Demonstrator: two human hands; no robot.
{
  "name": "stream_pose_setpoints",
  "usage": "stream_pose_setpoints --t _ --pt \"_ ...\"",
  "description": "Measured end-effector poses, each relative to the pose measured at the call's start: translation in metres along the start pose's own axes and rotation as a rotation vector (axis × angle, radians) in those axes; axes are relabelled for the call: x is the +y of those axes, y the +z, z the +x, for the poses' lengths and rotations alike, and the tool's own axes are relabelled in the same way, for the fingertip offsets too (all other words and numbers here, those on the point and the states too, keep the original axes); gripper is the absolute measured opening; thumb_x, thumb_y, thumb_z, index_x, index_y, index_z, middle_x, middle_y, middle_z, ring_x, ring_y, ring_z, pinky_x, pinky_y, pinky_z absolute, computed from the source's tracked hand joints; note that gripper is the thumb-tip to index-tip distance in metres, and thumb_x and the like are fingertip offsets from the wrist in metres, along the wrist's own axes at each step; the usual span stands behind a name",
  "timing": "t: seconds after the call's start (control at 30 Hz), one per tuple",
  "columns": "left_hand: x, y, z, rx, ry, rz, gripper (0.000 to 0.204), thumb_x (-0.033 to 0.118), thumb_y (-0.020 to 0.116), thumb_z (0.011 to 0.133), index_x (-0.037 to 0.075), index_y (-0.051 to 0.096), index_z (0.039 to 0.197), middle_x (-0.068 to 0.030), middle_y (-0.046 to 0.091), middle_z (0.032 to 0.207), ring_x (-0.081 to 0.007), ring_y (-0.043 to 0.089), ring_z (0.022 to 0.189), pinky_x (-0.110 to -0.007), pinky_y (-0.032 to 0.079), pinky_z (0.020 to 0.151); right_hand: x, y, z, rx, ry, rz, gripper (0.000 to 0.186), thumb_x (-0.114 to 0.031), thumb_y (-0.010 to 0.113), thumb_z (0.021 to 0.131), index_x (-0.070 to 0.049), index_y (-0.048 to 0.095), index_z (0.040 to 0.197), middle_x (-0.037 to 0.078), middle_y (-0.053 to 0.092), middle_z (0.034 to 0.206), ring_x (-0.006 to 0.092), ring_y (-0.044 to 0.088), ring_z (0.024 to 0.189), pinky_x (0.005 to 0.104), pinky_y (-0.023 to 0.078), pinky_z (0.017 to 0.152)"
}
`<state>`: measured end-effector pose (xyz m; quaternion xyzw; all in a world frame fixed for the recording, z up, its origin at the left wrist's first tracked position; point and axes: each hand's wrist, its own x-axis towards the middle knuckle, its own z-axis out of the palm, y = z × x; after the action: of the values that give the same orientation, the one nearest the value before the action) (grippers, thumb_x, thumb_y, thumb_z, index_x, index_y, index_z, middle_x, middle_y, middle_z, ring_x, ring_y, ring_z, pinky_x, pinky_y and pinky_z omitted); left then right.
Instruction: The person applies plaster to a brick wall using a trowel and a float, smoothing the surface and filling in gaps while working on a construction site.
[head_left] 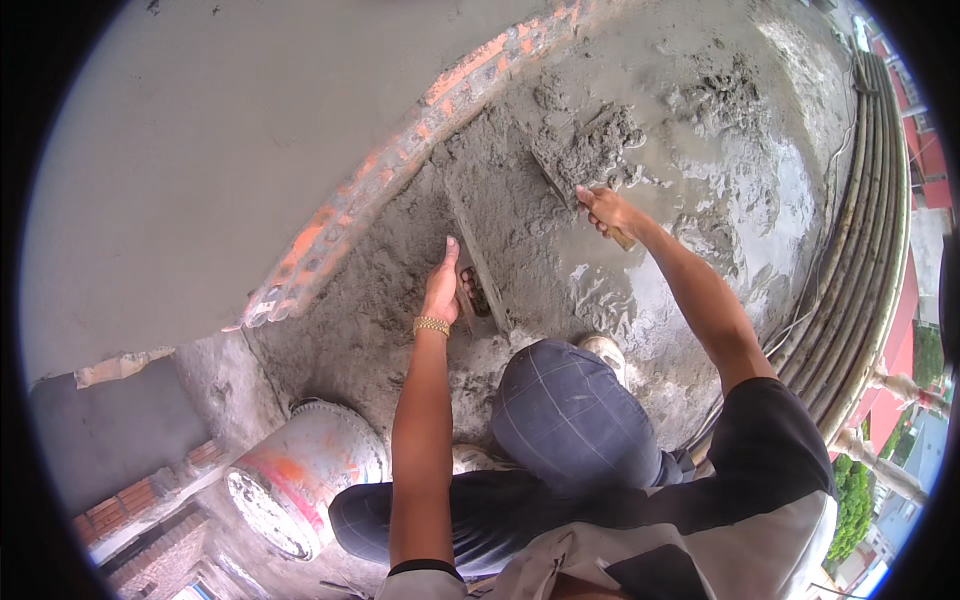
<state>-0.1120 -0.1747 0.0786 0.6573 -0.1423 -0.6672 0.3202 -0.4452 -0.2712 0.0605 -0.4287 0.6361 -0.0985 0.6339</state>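
My left hand, with a gold-coloured bracelet at the wrist, grips a long, narrow float coated in grey mortar, tilted among rough mortar, its thumb pointing up. My right hand is closed on a wooden-handled trowel. Its blade is partly hidden by a lumpy heap of wet mortar. Around and right of the trowel spreads wet, glistening mortar. Left of both tools runs a curved, exposed brick edge streaked with grey.
A smooth grey wall or slab fills the upper left, its orientation unclear. A mortar-stained bucket lies tilted at lower left beside a ledge. My bent knee is below the tools. A curved railing of pipes borders the right, with red roofs and greenery beyond.
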Motion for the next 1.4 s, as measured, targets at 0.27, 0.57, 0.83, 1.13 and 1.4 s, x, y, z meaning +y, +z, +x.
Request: stream_pose_setpoints --t 0.27,0.57,0.83,1.13,1.4 --pt "-0.008 0.031 0.024 -0.041 -0.058 0.097 0.068 0.072 0.052 0.093 0.007 0.068 0.102 0.0001 0.056 0.070 -0.0126 0.044 0.053 -0.029 0.036 0.052 0.037 0.104 -0.020 -0.167 -0.109 0.041 0.054 -0.054 0.040 0.105 -0.003 0.056 0.097 -0.001 0.043 0.058 0.0131 0.044 0.042 0.0332 0.041 0.041" --pt "-0.023 -0.012 -0.009 0.214 0.105 1.094 0.094 0.074 0.041 0.094 -0.013 0.060 0.124 -0.0336 0.065 0.116 -0.0460 0.062 0.113 -0.049 0.047 0.099 -0.024 0.115 -0.026 -0.671 -0.131 1.526 0.043 -0.051 0.045 0.104 -0.010 0.056 0.095 -0.006 0.040 0.060 0.0043 0.032 0.040 0.0228 0.026 0.032" --pt "-0.110 -0.032 -0.043 0.459 0.387 1.450 0.073 0.066 0.046 0.095 -0.005 0.052 0.113 -0.0310 0.069 0.093 -0.0474 0.069 0.092 -0.053 0.054 0.081 -0.242 -0.022 0.018 0.021 -0.730 1.349 0.045 -0.053 0.043 0.105 -0.009 0.050 0.094 0.000 0.044 0.065 0.0107 0.040 0.046 0.0308 0.038 0.043" --pt "-0.109 -0.030 -0.039 0.454 0.437 1.514 0.069 0.065 0.046 0.096 -0.003 0.052 0.107 -0.0285 0.070 0.082 -0.0456 0.070 0.082 -0.053 0.056 0.072 -0.267 0.041 0.031 0.449 -0.916 0.710 0.048 -0.051 0.042 0.105 -0.005 0.048 0.096 0.003 0.046 0.060 0.0140 0.045 0.041 0.0314 0.041 0.038" --pt "-0.099 -0.033 -0.043 0.380 0.351 1.517 0.068 0.062 0.045 0.098 -0.004 0.051 0.110 -0.0283 0.070 0.085 -0.0447 0.070 0.083 -0.051 0.056 0.073 -0.307 -0.019 0.011 0.272 -0.739 1.191 0.045 -0.050 0.040 0.106 -0.009 0.045 0.091 0.002 0.044 0.064 0.0120 0.041 0.043 0.0311 0.040 0.037"
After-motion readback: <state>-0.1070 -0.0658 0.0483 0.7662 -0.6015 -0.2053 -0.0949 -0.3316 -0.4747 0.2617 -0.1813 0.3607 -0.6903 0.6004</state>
